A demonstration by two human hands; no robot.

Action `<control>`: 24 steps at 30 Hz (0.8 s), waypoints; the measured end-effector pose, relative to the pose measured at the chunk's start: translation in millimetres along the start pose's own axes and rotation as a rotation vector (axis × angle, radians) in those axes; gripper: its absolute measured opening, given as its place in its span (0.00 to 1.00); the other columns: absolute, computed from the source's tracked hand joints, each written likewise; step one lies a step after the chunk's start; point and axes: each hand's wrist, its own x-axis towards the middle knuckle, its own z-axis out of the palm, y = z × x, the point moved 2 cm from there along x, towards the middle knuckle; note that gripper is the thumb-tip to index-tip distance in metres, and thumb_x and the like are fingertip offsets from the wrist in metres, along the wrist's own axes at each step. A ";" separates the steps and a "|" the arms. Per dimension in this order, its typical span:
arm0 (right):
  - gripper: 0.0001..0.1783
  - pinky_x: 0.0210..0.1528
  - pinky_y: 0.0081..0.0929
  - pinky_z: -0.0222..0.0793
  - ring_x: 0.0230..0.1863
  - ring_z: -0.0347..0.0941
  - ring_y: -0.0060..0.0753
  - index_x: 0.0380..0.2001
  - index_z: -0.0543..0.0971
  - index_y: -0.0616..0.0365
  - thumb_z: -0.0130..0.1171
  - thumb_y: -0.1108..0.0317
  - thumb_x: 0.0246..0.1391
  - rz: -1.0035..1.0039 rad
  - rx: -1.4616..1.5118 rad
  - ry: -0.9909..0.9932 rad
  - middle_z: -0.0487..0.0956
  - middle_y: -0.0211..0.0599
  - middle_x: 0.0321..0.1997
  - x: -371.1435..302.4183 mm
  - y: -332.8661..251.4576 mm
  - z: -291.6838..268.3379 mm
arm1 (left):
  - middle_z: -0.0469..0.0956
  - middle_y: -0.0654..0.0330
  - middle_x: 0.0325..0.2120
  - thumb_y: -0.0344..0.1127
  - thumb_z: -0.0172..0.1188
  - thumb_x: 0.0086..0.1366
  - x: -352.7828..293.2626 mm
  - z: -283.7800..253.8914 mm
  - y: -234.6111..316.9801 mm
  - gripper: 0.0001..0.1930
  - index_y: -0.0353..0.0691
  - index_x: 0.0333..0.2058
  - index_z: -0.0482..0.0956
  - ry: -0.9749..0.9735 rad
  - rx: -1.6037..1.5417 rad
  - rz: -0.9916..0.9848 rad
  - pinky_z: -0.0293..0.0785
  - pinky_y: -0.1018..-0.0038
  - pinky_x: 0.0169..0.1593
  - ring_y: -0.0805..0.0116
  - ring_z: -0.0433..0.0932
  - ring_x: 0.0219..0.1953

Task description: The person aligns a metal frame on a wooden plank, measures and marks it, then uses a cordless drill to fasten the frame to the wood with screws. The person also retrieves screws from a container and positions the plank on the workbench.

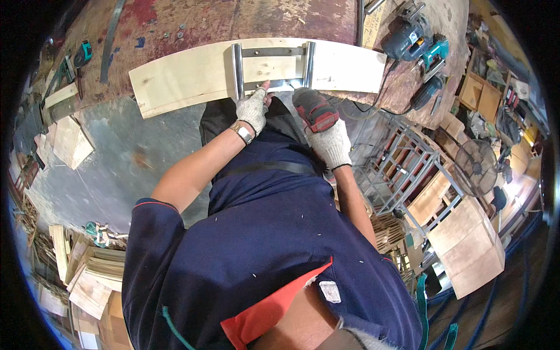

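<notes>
While the board is stretched left-to-right, the drill, aimed forward-left, is clasped by the right grip. The left grip cannot be judged.

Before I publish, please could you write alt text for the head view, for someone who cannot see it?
A white-gloved right hand holds a red-and-black power drill at the near side of a shiny tubular metal frame; the white-gloved left hand is there too. The frame lies on a curved, pale wooden board on a stained wooden workbench.
</notes>
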 end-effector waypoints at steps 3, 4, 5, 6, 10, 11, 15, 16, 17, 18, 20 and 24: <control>0.21 0.40 0.40 0.77 0.40 0.81 0.53 0.37 0.82 0.59 0.67 0.53 0.46 -0.015 -0.036 -0.009 0.84 0.50 0.34 2.1 8.3 3.7 | 0.82 0.57 0.32 0.36 0.72 0.60 1.9 -0.2 -2.4 0.17 0.36 0.43 0.76 -0.036 -0.063 0.056 0.77 0.74 0.34 0.65 0.83 0.32; 0.21 0.40 0.41 0.77 0.40 0.81 0.53 0.38 0.82 0.59 0.66 0.53 0.47 -0.032 -0.028 -0.018 0.84 0.50 0.35 2.1 3.3 0.2 | 0.82 0.57 0.32 0.36 0.72 0.61 3.8 -1.0 -3.4 0.16 0.37 0.42 0.76 -0.027 -0.051 0.065 0.77 0.74 0.34 0.65 0.83 0.32; 0.21 0.40 0.41 0.77 0.40 0.81 0.53 0.38 0.81 0.58 0.65 0.53 0.48 -0.049 -0.020 -0.026 0.83 0.50 0.35 2.1 -2.1 -3.8 | 0.82 0.57 0.32 0.35 0.72 0.61 5.6 -1.1 -4.9 0.15 0.37 0.41 0.77 -0.019 -0.040 0.074 0.77 0.74 0.34 0.66 0.83 0.32; 0.24 0.43 0.41 0.76 0.43 0.81 0.53 0.42 0.80 0.59 0.65 0.52 0.49 -0.034 -0.025 -0.058 0.83 0.50 0.38 2.2 -8.0 -8.5 | 0.82 0.57 0.32 0.35 0.71 0.61 7.7 -1.7 -5.7 0.14 0.38 0.40 0.77 -0.011 -0.028 0.083 0.77 0.75 0.34 0.66 0.83 0.32; 0.30 0.48 0.41 0.76 0.49 0.80 0.53 0.50 0.78 0.60 0.66 0.49 0.51 0.023 -0.046 -0.166 0.83 0.51 0.45 7.3 -13.2 -14.1 | 0.80 0.59 0.30 0.35 0.71 0.61 19.1 -5.8 -2.1 0.13 0.40 0.38 0.76 -0.058 0.035 0.004 0.77 0.77 0.31 0.67 0.82 0.30; 0.30 0.48 0.41 0.76 0.49 0.80 0.53 0.50 0.78 0.60 0.66 0.49 0.51 0.037 -0.053 -0.193 0.83 0.51 0.46 8.8 -11.8 -13.3 | 0.80 0.59 0.29 0.35 0.71 0.61 14.3 -7.3 -0.8 0.13 0.40 0.38 0.75 -0.048 0.055 0.004 0.77 0.77 0.30 0.67 0.82 0.29; 0.21 0.41 0.41 0.77 0.42 0.81 0.55 0.40 0.81 0.60 0.65 0.55 0.47 -0.009 -0.037 -0.114 0.83 0.53 0.36 -3.5 -9.9 -6.8 | 0.79 0.59 0.29 0.34 0.71 0.62 2.8 -20.4 -6.8 0.15 0.39 0.40 0.74 -0.005 0.042 0.015 0.76 0.78 0.26 0.68 0.82 0.27; 0.21 0.42 0.41 0.77 0.42 0.81 0.55 0.40 0.81 0.60 0.65 0.55 0.47 -0.010 -0.021 -0.092 0.83 0.53 0.37 -7.5 -8.9 -3.5 | 0.83 0.60 0.31 0.35 0.74 0.58 -2.4 -23.2 -6.7 0.15 0.38 0.39 0.79 -0.001 0.041 0.018 0.77 0.80 0.30 0.71 0.83 0.27; 0.21 0.42 0.41 0.77 0.43 0.81 0.55 0.39 0.81 0.60 0.65 0.56 0.46 -0.010 -0.005 -0.069 0.83 0.54 0.37 -9.9 -8.9 -1.1 | 0.82 0.60 0.31 0.34 0.73 0.59 -2.0 -25.1 -7.0 0.15 0.39 0.41 0.77 0.003 0.066 0.035 0.77 0.79 0.30 0.70 0.82 0.27; 0.21 0.42 0.41 0.77 0.43 0.81 0.55 0.39 0.82 0.60 0.65 0.56 0.46 -0.006 -0.003 -0.074 0.83 0.54 0.37 -11.1 -10.0 0.5 | 0.81 0.59 0.32 0.34 0.71 0.60 -2.3 -26.4 -6.3 0.16 0.40 0.42 0.75 0.006 0.091 0.052 0.77 0.78 0.29 0.70 0.82 0.27; 0.21 0.42 0.41 0.77 0.43 0.81 0.55 0.39 0.82 0.60 0.66 0.56 0.45 -0.001 -0.007 -0.086 0.83 0.54 0.37 -13.0 -10.3 0.5 | 0.81 0.60 0.32 0.35 0.71 0.62 -7.9 -24.6 -4.7 0.18 0.41 0.46 0.73 0.027 0.133 0.078 0.77 0.78 0.28 0.70 0.82 0.27; 0.22 0.42 0.39 0.77 0.42 0.81 0.54 0.40 0.82 0.60 0.66 0.56 0.45 -0.006 0.010 -0.094 0.84 0.53 0.37 -12.6 -11.2 3.1 | 0.81 0.61 0.32 0.35 0.71 0.61 -6.3 -25.5 -6.7 0.19 0.41 0.47 0.73 0.035 0.128 0.071 0.77 0.78 0.29 0.70 0.82 0.27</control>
